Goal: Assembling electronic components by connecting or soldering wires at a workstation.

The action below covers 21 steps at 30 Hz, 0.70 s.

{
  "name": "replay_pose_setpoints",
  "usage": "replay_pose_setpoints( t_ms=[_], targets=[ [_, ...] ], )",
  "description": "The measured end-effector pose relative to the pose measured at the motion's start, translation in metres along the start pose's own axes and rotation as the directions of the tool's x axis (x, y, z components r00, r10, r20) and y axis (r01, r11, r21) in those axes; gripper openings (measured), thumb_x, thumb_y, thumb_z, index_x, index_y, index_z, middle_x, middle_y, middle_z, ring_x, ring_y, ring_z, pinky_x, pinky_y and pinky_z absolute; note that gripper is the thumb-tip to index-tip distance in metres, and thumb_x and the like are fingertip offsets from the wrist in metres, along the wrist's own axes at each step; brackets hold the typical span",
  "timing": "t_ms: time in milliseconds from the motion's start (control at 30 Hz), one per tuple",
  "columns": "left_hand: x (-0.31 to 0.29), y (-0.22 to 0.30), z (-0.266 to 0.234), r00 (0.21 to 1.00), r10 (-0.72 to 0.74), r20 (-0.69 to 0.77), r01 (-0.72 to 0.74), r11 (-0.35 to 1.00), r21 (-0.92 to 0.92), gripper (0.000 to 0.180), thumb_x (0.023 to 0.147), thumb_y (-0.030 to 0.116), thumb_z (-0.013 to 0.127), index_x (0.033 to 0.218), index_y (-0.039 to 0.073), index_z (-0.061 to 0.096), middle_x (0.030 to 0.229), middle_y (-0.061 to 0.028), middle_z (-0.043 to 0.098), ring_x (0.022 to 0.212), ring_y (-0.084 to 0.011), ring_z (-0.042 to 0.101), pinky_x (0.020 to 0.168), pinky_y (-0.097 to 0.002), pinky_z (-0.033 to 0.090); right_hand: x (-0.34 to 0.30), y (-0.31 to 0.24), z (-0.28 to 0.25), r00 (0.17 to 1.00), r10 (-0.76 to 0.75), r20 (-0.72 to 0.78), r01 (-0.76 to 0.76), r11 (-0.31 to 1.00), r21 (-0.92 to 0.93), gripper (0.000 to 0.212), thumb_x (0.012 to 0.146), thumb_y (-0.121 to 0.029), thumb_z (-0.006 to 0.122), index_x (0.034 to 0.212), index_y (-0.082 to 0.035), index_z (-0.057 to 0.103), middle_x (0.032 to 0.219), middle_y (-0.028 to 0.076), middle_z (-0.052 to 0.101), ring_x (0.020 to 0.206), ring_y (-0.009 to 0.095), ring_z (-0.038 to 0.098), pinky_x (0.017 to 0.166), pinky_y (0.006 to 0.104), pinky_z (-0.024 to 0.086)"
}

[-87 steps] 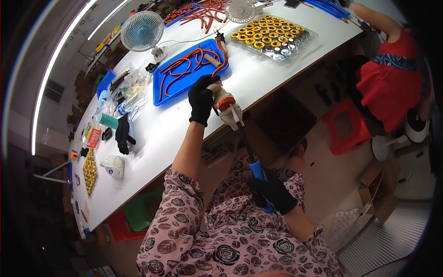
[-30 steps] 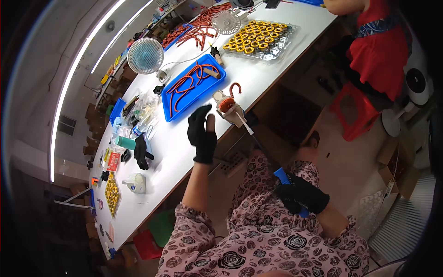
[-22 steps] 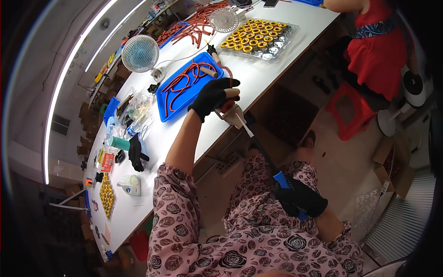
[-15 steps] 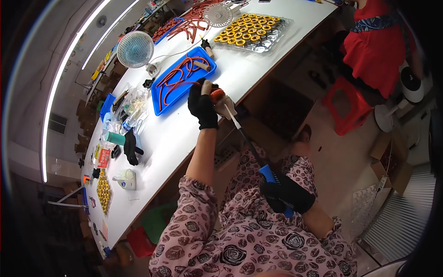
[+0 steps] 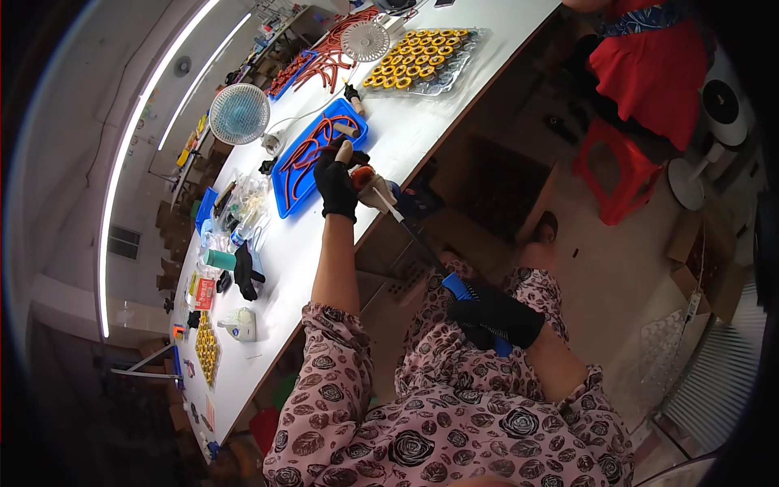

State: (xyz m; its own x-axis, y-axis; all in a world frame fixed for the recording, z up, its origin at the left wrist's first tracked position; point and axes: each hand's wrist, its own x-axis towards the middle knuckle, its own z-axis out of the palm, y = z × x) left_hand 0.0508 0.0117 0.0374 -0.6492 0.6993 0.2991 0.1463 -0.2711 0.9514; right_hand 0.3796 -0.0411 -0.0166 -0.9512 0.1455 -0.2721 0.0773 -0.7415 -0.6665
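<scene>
At four o'clock, close to you, your right hand [image 5: 497, 315] is wrapped around a blue-handled tool [image 5: 457, 286].
From that grip, the dark shaft [image 5: 423, 246] runs toward eleven o'clock; its white end [image 5: 392, 208] meets the pale holder [image 5: 376, 196] near twelve, with the orange round part [image 5: 363, 175] on it. Your left hand [image 5: 335, 183], at eleven, curls against that part; I cannot tell whether its fingers pinch a cord. The step in hand looks like working the part by hand while the tool stays braced; the next move calls for a steady right grip and careful left-hand guiding. Beyond, at eleven, a blue tray [image 5: 301, 196] holds red-brown cords [image 5: 307, 154]; farther, at twelve, sit yellow-topped rings [image 5: 418, 58].
</scene>
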Motion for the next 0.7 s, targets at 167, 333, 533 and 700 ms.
replay_pose_setpoints(
  t_ms=[167,333,533,700],
  targets=[
    [0.003,-0.007,-0.007,0.997,-0.066,-0.044,0.064,0.997,-0.032,0.018,0.083,0.015,0.062,0.091,-0.001,0.06,0.069,-0.0131,0.062,0.06,-0.0207,0.059,0.056,-0.0319,0.049,0.013,0.009,-0.012,0.996,-0.066,-0.056,0.054,0.981,-0.188,0.023,0.085,-0.02,0.062,0.099,-0.01,0.047,0.055,-0.001,0.047,0.041,0.01,0.046,0.037,0.0246,0.037],
    [0.0,0.0,-0.001,0.992,-0.116,-0.047,0.113,0.991,-0.066,0.013,0.087,0.014,0.058,0.088,0.001,0.061,0.068,-0.01,0.06,0.06,-0.0181,0.058,0.055,-0.0296,0.048,0.022,0.007,-0.003,0.996,-0.067,-0.059,0.055,0.981,-0.188,0.023,0.086,-0.022,0.06,0.1,-0.008,0.047,0.054,-0.001,0.046,0.041,0.01,0.046,0.037,0.025,0.037],
    [-0.005,0.001,-0.008,0.99,-0.11,-0.087,0.099,0.988,-0.12,0.022,0.087,0.016,0.058,0.1,-0.002,0.057,0.074,-0.0126,0.061,0.063,-0.0202,0.059,0.061,-0.0322,0.05,0.023,0.005,-0.002,0.998,0.04,-0.039,-0.045,0.986,-0.161,0.031,0.086,-0.023,0.06,0.109,-0.008,0.047,0.06,0.0,0.048,0.041,0.009,0.046,0.038,0.0258,0.037],
    [0.001,0.012,-0.013,0.977,-0.179,0.119,0.176,0.984,0.038,0.029,0.089,0.018,0.055,0.111,-0.002,0.054,0.083,-0.0121,0.063,0.075,-0.0201,0.061,0.067,-0.0314,0.05,0.017,0.009,-0.01,0.995,0.017,-0.099,-0.037,0.979,-0.201,0.032,0.085,-0.021,0.062,0.11,-0.007,0.046,0.061,-0.001,0.047,0.042,0.008,0.045,0.038,0.0245,0.037]
  ],
)
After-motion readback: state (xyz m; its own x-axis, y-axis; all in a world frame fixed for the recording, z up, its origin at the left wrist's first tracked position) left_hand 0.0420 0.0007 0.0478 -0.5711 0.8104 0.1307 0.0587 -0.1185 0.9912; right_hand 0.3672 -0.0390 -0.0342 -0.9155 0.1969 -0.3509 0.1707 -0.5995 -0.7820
